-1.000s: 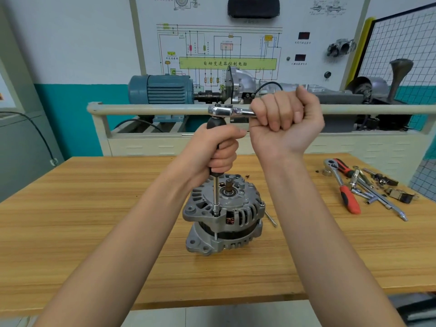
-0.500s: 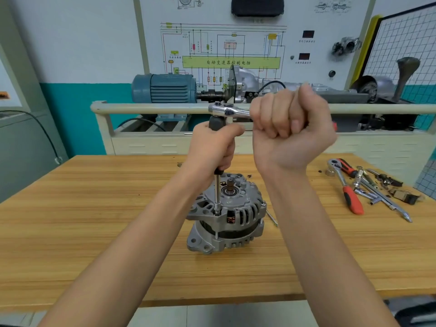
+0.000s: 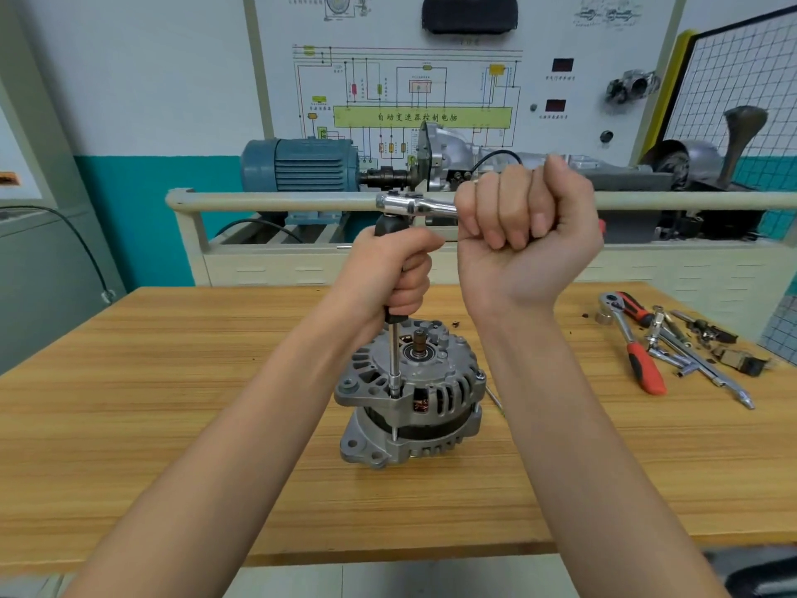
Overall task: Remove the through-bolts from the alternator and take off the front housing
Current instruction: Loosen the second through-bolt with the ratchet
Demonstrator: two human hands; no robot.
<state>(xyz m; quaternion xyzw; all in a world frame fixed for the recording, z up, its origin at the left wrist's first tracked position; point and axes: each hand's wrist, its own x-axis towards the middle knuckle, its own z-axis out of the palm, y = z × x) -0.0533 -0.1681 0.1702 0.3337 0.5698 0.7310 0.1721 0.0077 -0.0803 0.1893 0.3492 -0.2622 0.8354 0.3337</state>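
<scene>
Standing upright on wooden bench (image 3: 172,425), approx centre: alternator (image 3: 409,399), shaft end up. L hand (image 3: 390,274) wrapped tight round black driver handle (image 3: 388,228); ext. shaft (image 3: 393,360) runs vertically down to socket seated on through-bolt at front housing (image 3: 388,373) lug. R hand (image 3: 524,235) fisted round ratchet (image 3: 414,205) handle, chrome head sitting on top of driver. Spare tools incl. red-handled ratchet (image 3: 634,343) lie at R of bench, well apart from alternator.
</scene>
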